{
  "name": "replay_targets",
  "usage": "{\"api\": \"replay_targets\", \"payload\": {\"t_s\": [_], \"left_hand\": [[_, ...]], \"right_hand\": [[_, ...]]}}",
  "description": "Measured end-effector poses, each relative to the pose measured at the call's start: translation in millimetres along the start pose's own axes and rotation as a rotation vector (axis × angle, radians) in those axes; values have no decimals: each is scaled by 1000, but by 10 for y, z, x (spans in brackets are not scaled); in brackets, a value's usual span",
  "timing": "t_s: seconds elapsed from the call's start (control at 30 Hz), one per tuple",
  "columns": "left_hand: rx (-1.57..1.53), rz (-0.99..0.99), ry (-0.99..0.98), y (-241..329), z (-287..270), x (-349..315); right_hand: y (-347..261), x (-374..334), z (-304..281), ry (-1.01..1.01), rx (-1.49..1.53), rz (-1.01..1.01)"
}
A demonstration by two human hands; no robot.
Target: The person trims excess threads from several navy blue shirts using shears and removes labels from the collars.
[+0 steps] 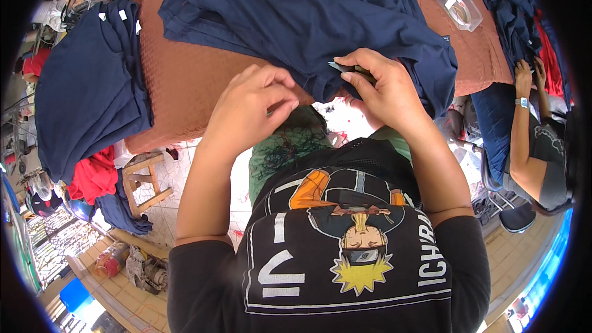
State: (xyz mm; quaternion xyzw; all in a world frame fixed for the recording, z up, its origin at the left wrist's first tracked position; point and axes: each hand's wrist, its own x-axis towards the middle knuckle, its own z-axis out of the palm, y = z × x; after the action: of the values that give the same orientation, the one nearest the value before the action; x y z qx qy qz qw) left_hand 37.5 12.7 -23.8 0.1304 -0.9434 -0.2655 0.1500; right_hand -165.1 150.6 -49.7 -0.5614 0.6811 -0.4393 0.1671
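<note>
A dark navy garment point(308, 18) lies spread and rumpled over the table, its near edge hanging toward my lap. My right hand point(385, 86) is closed around small thread snips point(364, 73), blade tip pointing left, just over the garment's near edge. Most of the snips is hidden by my fingers. To the left, my left hand point(253, 102) hovers near the same edge, fingers bent, with a gap between thumb and forefinger and nothing visible in it. Dark loose threads point(290, 139) cling to the green cloth on my lap.
Folded navy garments point(92, 86) are stacked at the table's left, above red cloth point(95, 176) and a wooden stool point(145, 185). A clear plastic container point(459, 9) with a tape roll sits at the far right. Another person's arm point(524, 142) works on dark cloth at right.
</note>
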Motion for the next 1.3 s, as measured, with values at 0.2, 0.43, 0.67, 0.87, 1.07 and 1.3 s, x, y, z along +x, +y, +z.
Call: {"api": "replay_targets", "payload": {"t_s": [0.2, 0.43, 0.67, 0.87, 1.07, 1.3], "left_hand": [[0, -27, -82, 30, -226, 43], [108, 23, 174, -5, 197, 269], [-102, -164, 70, -75, 216, 205], [-180, -235, -42, -92, 87, 222], [-162, -240, -69, -135, 47, 271], [-140, -219, -99, -149, 45, 303]], "right_hand": [[-61, 81, -30, 52, -3, -97], [-154, 135, 85, -10, 128, 47], [-253, 117, 59, -178, 256, 338], [-169, 88, 102, -183, 196, 229], [-222, 111, 103, -248, 141, 240], [-140, 128, 101, -144, 112, 26]]}}
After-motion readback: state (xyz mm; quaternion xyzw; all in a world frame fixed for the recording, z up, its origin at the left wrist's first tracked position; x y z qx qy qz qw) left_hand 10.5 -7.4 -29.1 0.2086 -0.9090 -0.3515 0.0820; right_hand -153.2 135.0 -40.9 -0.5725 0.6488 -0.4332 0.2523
